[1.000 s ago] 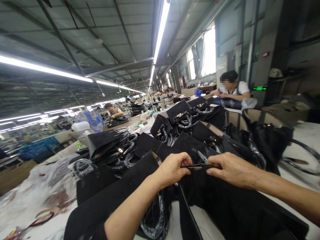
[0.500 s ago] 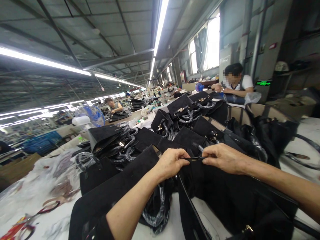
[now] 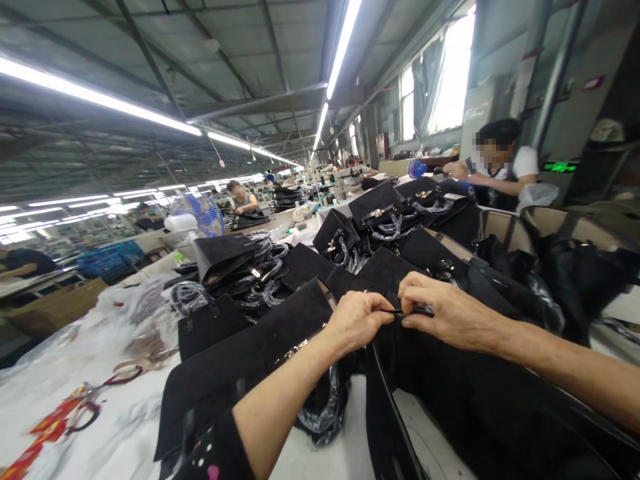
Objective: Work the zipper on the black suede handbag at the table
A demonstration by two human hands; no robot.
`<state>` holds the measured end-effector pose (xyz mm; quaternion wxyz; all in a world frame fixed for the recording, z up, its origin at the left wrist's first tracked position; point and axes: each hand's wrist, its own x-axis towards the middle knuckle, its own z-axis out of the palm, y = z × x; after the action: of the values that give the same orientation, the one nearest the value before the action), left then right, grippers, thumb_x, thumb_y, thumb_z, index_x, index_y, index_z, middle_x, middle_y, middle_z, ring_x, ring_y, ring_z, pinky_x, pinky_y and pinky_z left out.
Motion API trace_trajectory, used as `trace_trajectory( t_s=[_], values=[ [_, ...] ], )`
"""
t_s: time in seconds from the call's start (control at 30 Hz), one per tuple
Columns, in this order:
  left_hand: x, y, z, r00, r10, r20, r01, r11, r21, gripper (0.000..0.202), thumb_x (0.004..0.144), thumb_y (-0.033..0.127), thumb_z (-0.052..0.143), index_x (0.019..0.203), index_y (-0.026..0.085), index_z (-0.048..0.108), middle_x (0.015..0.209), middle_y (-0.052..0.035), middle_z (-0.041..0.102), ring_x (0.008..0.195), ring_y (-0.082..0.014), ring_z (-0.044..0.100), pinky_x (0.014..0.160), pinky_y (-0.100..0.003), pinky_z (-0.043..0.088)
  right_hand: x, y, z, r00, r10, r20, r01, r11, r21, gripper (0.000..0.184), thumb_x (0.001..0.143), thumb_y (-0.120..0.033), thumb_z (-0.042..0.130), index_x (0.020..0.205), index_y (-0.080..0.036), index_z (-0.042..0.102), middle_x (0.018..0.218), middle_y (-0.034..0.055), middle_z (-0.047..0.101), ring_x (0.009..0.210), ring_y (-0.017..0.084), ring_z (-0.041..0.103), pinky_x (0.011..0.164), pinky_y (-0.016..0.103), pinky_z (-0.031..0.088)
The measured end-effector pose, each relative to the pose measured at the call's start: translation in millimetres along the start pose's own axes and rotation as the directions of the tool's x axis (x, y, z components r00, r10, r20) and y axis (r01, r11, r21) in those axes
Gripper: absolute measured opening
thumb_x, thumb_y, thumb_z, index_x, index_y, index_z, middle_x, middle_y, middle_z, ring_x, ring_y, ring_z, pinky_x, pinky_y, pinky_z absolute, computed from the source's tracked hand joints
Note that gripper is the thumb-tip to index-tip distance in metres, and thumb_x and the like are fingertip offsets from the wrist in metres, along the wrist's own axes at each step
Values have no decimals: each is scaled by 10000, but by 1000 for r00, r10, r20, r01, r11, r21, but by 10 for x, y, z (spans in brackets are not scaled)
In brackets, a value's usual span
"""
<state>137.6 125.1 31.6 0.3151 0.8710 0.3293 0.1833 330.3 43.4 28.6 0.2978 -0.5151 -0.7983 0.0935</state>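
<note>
A thin black strap (image 3: 411,311) sits at the top edge of an open black handbag (image 3: 450,400) directly in front of the person, pinched from both ends by the left hand (image 3: 360,321) and right hand (image 3: 443,313) (fingertips closed on it). More black handbags (image 3: 280,267) crowd the white table (image 3: 100,427) beyond; red-handled scissors (image 3: 95,400) lie at left.

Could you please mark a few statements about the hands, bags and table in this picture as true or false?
1. Both hands pinch a thin black strap between them. True.
2. The left hand holds scissors. False: the scissors lie untouched on the table, far to the left.
3. The fan is blue. True.
4. The bags on the table are white. False: they are black.
5. The right hand rests flat on the table. False: it is raised, at the strap.
</note>
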Motion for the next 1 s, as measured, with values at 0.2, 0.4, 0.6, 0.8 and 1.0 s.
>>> trace_trajectory(
  t_s=[0.2, 0.4, 0.6, 0.8, 1.0],
  values=[
    [-22, -21, 3, 1000, 13, -11, -13, 1000, 16, 170, 793, 245, 663, 912, 227, 783, 807, 18, 750, 772, -162, 642, 723, -251, 461, 29, 17, 57, 997, -66, -33, 65, 997, -29, 121, 842, -155, 626, 738, -195, 578, 981, 26, 565, 890, 181, 548, 780, 306, 418],
    [4, -80, -27, 996, 55, 66, -48, 995, -91, 157, 788, 236, 677, 911, 206, 770, 859, 12, 759, 833, -159, 664, 756, -231, 480, 33, -14, 66, 995, -85, -59, 83, 996, -44, 184, 858, -100, 568, 706, -192, 521, 950, 28, 586, 888, 179, 541, 790, 308, 394],
    [36, -121, -32, 994, 50, 95, -35, 988, -152, 163, 777, 231, 686, 911, 183, 764, 842, -1, 753, 808, -156, 657, 742, -225, 481, 37, 65, 85, 999, -35, -41, 35, 999, 5, 173, 836, -138, 635, 716, -192, 523, 877, 9, 570, 831, 173, 527, 750, 315, 373],
    [55, -129, -9, 994, 43, 98, -26, 985, -168, 196, 740, 277, 729, 907, 177, 751, 816, -2, 739, 754, -149, 643, 675, -221, 465, 42, 73, 93, 998, 50, -28, -48, 997, 62, 171, 798, -203, 654, 681, -198, 529, 820, -1, 564, 795, 174, 533, 720, 321, 366],
    [61, -48, 3, 997, 50, 53, -49, 999, -20, 108, 773, 270, 672, 804, 184, 728, 717, 10, 696, 685, -137, 603, 617, -222, 426, -91, 138, 60, 977, 211, 20, -210, 954, 213, 98, 755, -227, 556, 850, -216, 534, 821, -16, 581, 744, 172, 567, 674, 304, 421]
  ],
)
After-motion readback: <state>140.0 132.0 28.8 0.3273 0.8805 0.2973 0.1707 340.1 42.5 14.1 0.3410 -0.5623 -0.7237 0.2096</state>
